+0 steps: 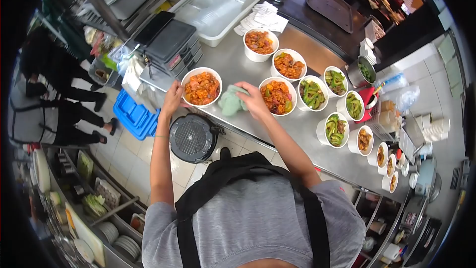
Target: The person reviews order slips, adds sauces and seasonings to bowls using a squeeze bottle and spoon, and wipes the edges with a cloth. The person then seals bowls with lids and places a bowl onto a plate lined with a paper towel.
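Note:
My left hand [172, 96] grips a white bowl [202, 87] by its left side, fingers closed on the wall. Orange-red saucy food with chunks fills that bowl. In my right hand [253, 100] is a pale green cloth [231, 101], bunched up just right of the held bowl. Close beyond my right hand stands another white bowl [277, 96] with similar orange food. Two more like it, a bowl [289, 64] and a bowl [261, 44], are farther back. Right of these, a bowl of green vegetables [313, 93] stands among several others of its kind.
Smaller bowls [364, 140] line the steel counter [307, 139] to the right. Stacked black containers [171, 44] and a white tub of clear lids [218, 10] are at the back left. A black lidded bin [193, 138] and blue crate [134, 114] are below. Two people [54, 94] stand at left.

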`<act>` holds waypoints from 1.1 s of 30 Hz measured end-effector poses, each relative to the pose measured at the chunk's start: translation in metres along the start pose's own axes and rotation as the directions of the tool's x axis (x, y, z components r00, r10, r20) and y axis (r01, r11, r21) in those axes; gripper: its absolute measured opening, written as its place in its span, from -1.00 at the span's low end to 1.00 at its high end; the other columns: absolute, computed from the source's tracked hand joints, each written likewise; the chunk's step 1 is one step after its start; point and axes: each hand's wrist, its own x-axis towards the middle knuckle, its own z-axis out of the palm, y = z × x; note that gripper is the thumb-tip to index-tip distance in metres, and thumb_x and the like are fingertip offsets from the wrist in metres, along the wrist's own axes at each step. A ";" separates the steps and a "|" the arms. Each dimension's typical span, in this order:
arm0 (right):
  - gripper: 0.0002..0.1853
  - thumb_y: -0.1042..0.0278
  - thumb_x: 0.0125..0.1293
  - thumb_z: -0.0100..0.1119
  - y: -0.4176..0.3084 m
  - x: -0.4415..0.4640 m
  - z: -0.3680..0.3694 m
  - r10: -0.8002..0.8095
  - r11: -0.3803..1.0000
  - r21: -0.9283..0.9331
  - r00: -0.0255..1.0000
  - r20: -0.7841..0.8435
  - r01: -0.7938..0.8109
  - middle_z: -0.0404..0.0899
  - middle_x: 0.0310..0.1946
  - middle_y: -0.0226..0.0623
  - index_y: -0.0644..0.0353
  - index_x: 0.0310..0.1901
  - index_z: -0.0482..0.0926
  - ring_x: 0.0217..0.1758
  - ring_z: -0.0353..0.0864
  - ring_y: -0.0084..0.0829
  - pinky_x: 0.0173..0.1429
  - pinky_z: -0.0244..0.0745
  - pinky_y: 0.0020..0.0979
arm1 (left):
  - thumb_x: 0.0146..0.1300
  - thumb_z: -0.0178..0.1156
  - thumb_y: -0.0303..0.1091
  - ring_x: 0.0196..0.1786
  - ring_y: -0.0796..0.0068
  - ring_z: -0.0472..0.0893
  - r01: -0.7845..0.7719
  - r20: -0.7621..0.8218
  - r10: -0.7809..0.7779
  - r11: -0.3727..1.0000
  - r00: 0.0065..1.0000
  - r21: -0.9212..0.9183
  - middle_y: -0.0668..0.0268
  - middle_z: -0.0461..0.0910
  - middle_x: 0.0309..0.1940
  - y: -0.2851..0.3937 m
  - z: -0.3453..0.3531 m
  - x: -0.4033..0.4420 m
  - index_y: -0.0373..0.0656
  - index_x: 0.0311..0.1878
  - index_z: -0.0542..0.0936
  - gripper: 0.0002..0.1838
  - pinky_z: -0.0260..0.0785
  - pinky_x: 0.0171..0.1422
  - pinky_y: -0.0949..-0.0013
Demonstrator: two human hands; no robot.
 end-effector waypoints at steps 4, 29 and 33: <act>-0.74 0.56 0.19 0.09 -0.068 -0.037 -0.040 0.007 0.954 0.299 0.998 -0.060 0.012 0.51 -0.19 -0.44 0.26 -0.06 0.45 -0.11 0.47 -0.62 0.00 0.37 -0.56 | 0.21 0.08 -0.26 -0.37 -0.10 0.55 -0.089 -0.112 0.387 0.466 0.915 0.880 -0.08 0.55 -0.36 0.092 0.034 -0.016 -0.20 -0.09 0.36 -0.72 0.38 -0.33 -0.02; -0.78 0.65 -0.13 0.18 -0.031 0.296 -0.339 -0.199 0.840 -0.506 0.979 0.051 0.197 0.57 -0.42 -0.38 0.25 -0.35 0.59 -0.33 0.52 -0.56 -0.18 0.42 -0.50 | 0.18 0.03 -0.37 -0.60 0.30 0.62 -0.098 0.375 -0.002 0.964 0.927 0.246 0.10 0.56 -0.38 0.140 0.298 0.306 -0.24 -0.17 0.40 -0.81 0.53 -0.61 0.36; -0.82 0.60 -0.15 0.13 -0.047 0.292 -0.344 -0.267 0.623 -0.700 0.936 0.228 0.349 0.56 -0.44 -0.30 0.20 -0.42 0.62 -0.30 0.54 -0.45 -0.17 0.43 -0.43 | 0.15 0.07 -0.38 -0.54 0.18 0.62 -0.185 0.353 0.080 0.944 0.932 0.275 0.06 0.52 -0.40 0.134 0.303 0.315 -0.25 -0.25 0.41 -0.83 0.56 -0.61 0.25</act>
